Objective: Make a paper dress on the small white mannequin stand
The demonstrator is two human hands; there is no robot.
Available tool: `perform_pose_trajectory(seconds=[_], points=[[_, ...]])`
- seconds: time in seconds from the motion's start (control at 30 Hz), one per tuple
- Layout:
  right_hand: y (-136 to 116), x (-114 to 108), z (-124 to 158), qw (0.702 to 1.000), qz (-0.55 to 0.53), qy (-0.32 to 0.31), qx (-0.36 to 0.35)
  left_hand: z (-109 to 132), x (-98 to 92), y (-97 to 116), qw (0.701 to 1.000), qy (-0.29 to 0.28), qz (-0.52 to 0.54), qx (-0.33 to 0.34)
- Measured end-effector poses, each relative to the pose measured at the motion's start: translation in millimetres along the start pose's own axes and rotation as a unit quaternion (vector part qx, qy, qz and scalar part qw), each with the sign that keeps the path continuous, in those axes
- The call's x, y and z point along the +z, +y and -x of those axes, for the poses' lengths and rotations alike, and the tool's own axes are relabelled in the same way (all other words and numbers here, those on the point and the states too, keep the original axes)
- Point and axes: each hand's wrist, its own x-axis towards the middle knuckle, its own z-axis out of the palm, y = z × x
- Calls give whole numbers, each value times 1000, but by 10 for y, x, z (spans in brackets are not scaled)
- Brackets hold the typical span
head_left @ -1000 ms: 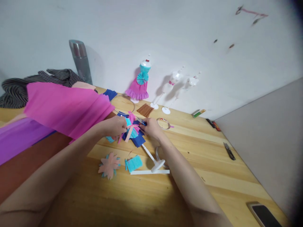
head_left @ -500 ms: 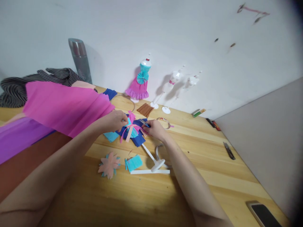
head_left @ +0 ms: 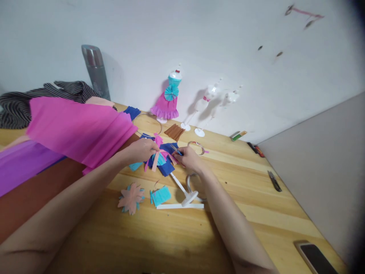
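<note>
A small mannequin on a white stand (head_left: 186,196) lies on the wooden table (head_left: 256,198), dressed in dark blue, turquoise and pink crepe paper (head_left: 162,161). My left hand (head_left: 141,149) is closed, pinching the paper at the figure's left side. My right hand (head_left: 188,156) is closed on a small blue-handled tool (head_left: 176,150) whose tip points at the paper. A pink and turquoise paper flower (head_left: 131,198) and a turquoise paper scrap (head_left: 161,196) lie in front of the hands.
Large pink crepe sheets (head_left: 80,129) cover the left. A dressed mannequin (head_left: 170,97) and two bare white ones (head_left: 209,102) stand by the wall, with a steel flask (head_left: 95,72). A phone (head_left: 313,257) lies front right, a snipper (head_left: 274,180) at the right.
My left hand has shifted slightly right along the paper dress, and my right hand with the tool has edged in toward it. The view drifted a little.
</note>
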Motion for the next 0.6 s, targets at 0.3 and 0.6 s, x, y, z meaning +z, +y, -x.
perform_pose_trajectory(seconds=[0.3, 0.6], points=[[-134, -93, 326, 997, -13, 54, -51, 46, -155, 100, 999, 38, 10, -22], [-546, 36, 854, 955, 92, -200, -197, 312, -628, 139, 993, 60, 31, -98]])
